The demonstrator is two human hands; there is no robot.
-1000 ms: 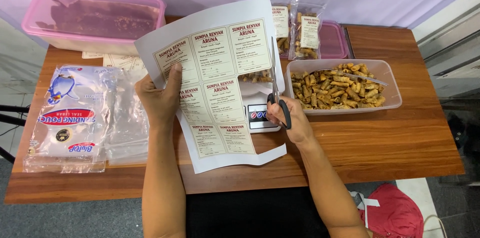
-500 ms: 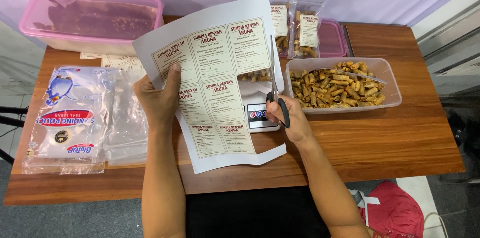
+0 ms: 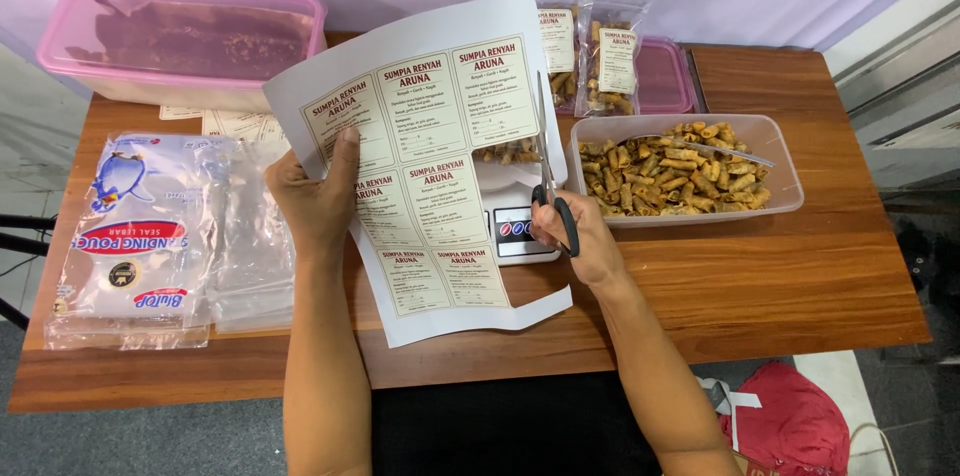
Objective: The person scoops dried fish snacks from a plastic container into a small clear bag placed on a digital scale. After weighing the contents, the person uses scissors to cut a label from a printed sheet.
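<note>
The left hand (image 3: pixel 318 198) holds the label sheet (image 3: pixel 430 161) up over the bench (image 3: pixel 760 286), grip pinched on its left edge. The right hand (image 3: pixel 578 241) has its grip through the scissors (image 3: pixel 548 186), blades running up the sheet's right side. One lower corner piece looks already cut away; most labels remain uncut.

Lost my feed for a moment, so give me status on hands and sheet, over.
Left hand grips label sheet at its left edge. Right hand works scissors, blades along the sheet's right side. Scale sits beneath the sheet, nothing blocking the blades.
</note>
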